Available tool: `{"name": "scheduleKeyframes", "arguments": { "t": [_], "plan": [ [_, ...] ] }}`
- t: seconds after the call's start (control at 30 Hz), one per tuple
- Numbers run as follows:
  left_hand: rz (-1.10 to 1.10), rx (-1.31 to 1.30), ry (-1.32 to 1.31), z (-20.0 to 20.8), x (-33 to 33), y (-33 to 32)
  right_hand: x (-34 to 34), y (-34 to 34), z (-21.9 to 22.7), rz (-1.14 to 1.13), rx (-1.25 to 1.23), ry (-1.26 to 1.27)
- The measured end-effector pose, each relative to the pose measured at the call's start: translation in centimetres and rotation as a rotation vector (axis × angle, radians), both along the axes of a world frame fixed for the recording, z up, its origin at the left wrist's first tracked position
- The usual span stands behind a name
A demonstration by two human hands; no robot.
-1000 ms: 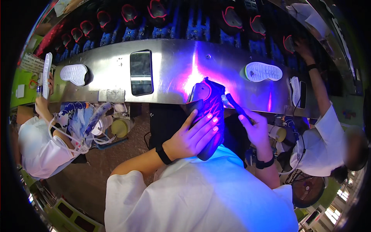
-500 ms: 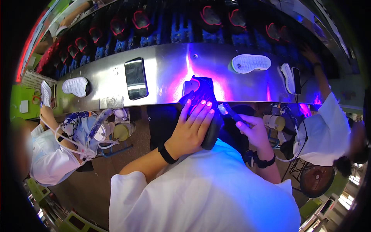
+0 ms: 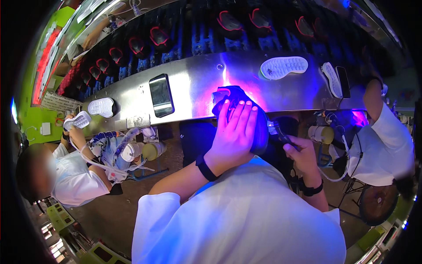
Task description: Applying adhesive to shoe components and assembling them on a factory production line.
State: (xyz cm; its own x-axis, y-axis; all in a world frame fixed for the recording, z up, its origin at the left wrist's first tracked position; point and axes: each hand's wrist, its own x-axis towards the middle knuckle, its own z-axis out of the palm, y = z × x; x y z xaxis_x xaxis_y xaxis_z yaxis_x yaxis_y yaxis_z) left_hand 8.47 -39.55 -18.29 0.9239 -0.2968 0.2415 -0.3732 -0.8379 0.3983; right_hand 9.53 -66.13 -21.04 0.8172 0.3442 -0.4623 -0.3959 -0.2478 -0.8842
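A dark shoe upper [image 3: 261, 134] with a red-edged opening stands tilted at the near edge of the metal bench, lit by violet light. My left hand [image 3: 236, 132] holds it, the fingers stretched along its side; the thumb is hidden. Closed round the dark handle of a brush [image 3: 281, 135] is my right hand [image 3: 302, 152], to the right of the shoe upper. The brush's pale tip is at the shoe upper's right edge; whether it touches cannot be made out.
On the metal bench [image 3: 189, 66] lie a phone [image 3: 161, 95], a white sole [image 3: 283, 67] and another white sole [image 3: 101, 107]. Behind, several red-edged dark uppers stand in a row on a rack. Co-workers sit at both sides; the left one holds a white sole [image 3: 80, 120]. Pots stand below the bench.
The whole view has turned slightly. The brush stays beside the shoe upper, which leans a little more to the right. The left co-worker's white sole has tilted flatter.
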Motion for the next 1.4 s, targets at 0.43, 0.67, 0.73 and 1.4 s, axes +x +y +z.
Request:
{"name": "scheduleKeyframes", "arguments": {
  "t": [0.43, 0.67, 0.73, 1.4],
  "plan": [
    [0.184, 0.029, -0.085, 0.8, 5.0, -3.3, -2.5, 0.6, 2.8, -0.272, -0.086, -0.135],
    [0.218, -0.124, -0.062, 1.1, 8.8, -2.4, 3.7, 1.0, 5.9, -0.089, -0.396, -0.492],
    [0.232, -0.156, -0.040, 1.3, 9.9, -1.6, 5.4, 1.2, 6.0, -0.060, -0.424, -0.529],
    [0.013, -0.120, 0.368, 0.5, 9.3, 7.4, 11.9, 3.4, 2.0, -0.049, -0.105, -0.253]
  ]
}}
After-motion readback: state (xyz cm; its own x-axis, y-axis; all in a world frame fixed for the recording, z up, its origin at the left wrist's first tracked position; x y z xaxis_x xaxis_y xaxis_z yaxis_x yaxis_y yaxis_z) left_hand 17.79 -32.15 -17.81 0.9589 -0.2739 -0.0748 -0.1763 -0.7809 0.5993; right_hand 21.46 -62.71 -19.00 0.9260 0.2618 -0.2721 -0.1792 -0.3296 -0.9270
